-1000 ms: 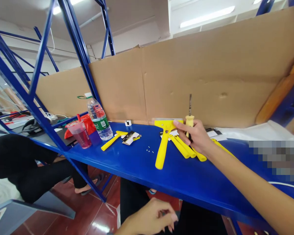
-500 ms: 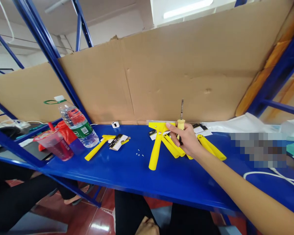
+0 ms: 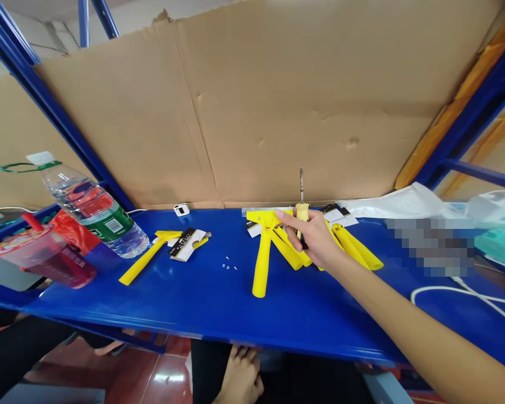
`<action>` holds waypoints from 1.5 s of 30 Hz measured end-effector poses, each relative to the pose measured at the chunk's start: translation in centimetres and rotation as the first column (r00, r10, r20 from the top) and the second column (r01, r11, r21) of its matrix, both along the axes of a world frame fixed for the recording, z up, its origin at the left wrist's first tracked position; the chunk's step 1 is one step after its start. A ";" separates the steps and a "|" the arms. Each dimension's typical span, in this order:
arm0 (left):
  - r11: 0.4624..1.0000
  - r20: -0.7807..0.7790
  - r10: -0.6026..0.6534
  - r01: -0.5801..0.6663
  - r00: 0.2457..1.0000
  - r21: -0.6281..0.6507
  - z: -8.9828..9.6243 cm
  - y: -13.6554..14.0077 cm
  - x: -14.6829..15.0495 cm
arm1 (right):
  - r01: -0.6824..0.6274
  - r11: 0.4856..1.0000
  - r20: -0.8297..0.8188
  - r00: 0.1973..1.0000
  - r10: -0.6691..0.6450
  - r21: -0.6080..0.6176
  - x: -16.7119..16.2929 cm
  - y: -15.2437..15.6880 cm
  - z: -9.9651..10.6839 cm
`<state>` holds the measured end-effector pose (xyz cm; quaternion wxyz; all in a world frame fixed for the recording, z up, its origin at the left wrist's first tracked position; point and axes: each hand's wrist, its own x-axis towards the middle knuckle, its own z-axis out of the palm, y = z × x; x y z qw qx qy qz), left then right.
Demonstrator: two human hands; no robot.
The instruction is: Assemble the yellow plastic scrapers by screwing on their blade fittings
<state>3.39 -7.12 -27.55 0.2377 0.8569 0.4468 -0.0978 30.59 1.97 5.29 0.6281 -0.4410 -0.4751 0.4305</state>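
Note:
My right hand (image 3: pixel 313 233) is closed around a screwdriver (image 3: pixel 302 212) with a pale yellow handle, its metal shaft pointing up. The thumb and fingers also pinch one end of the head of a yellow T-shaped scraper (image 3: pixel 262 258), whose handle hangs down toward me. Behind that hand lie several more yellow handles (image 3: pixel 357 247), partly hidden. A few tiny screws and nuts (image 3: pixel 228 267) are scattered on the blue table. Below the table's front edge, my left hand (image 3: pixel 242 373) rests on my lap with its fingers curled in.
On the left another yellow scraper (image 3: pixel 145 261) lies beside a black-and-white card (image 3: pixel 187 244). A large water bottle (image 3: pixel 105 213) and a red drink cup (image 3: pixel 54 258) stand near the left edge. Cardboard (image 3: pixel 278 112) walls the back. A white cable (image 3: pixel 450 287) curls at right.
The view has tilted down and shifted, so the bottle and cup appear larger and farther left. My left hand shows more fully. The right hand keeps its grip on screwdriver and scraper.

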 end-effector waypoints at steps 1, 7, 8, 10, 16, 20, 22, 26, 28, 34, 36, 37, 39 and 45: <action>0.999 -0.007 0.048 -0.048 0.999 -0.006 0.7 0.4 0.1 | 0.004 1.000 0.003 1.000 -0.004 -0.009 0.1 0.0 -0.1; 0.991 -0.045 0.129 -0.131 0.991 -0.038 2.4 1.0 0.3 | 0.002 0.999 -0.004 1.000 -0.002 -0.050 0.3 0.6 -0.7; 0.993 -0.032 0.109 -0.111 0.993 -0.047 2.4 0.8 0.3 | 0.002 0.999 -0.014 1.000 -0.003 -0.054 0.3 0.6 -0.9; 0.996 0.007 0.053 -0.053 0.999 -0.071 2.5 0.2 0.1 | -0.008 0.998 -0.023 1.000 0.007 -0.061 0.2 0.7 -1.2; 0.998 0.167 -0.023 0.032 0.986 -0.055 2.6 -1.5 -1.1 | -0.054 0.997 -0.018 0.998 0.053 -0.047 -0.4 0.6 -2.1; 0.995 0.258 -0.038 0.060 0.965 -0.078 3.4 -1.8 -2.0 | -0.088 0.996 -0.031 0.996 0.087 -0.020 -0.7 0.4 -2.3; 0.994 0.280 0.005 0.025 0.960 -0.105 4.8 -1.8 -2.2 | -0.100 0.995 -0.059 0.993 0.099 -0.018 -0.9 0.0 -2.1; 0.974 0.552 0.207 -0.116 0.808 -0.195 9.7 -2.5 -1.8 | -0.142 0.990 -0.091 0.985 0.143 0.019 -2.1 -2.3 -1.5; 0.943 0.726 0.319 -0.123 0.609 -0.310 12.5 -3.2 -1.4 | -0.163 0.986 -0.087 0.982 0.166 0.042 -3.0 -3.9 -1.5; 0.867 0.871 0.485 0.084 0.077 -0.490 19.1 -4.2 0.4 | -0.189 0.982 0.060 0.980 0.188 0.017 -5.3 -6.6 -3.2; 0.837 0.843 0.538 0.108 0.006 -0.536 20.6 -3.7 1.2 | -0.218 0.976 0.191 0.957 0.218 -0.025 -5.3 -6.4 -3.6; 0.829 0.831 0.555 0.102 -0.022 -0.551 21.3 -3.4 1.6 | -0.214 0.976 0.278 0.935 0.219 -0.048 -5.1 -6.2 -3.7; 0.823 0.820 0.567 0.074 -0.072 -0.563 22.4 -2.5 2.1 | -0.132 0.990 0.474 0.870 0.138 -0.045 -4.2 -6.0 -3.7; 0.844 0.839 0.530 -0.025 -0.126 -0.536 24.7 -0.4 1.3 | -0.081 0.989 0.771 0.635 -0.044 0.123 0.4 -8.6 -3.0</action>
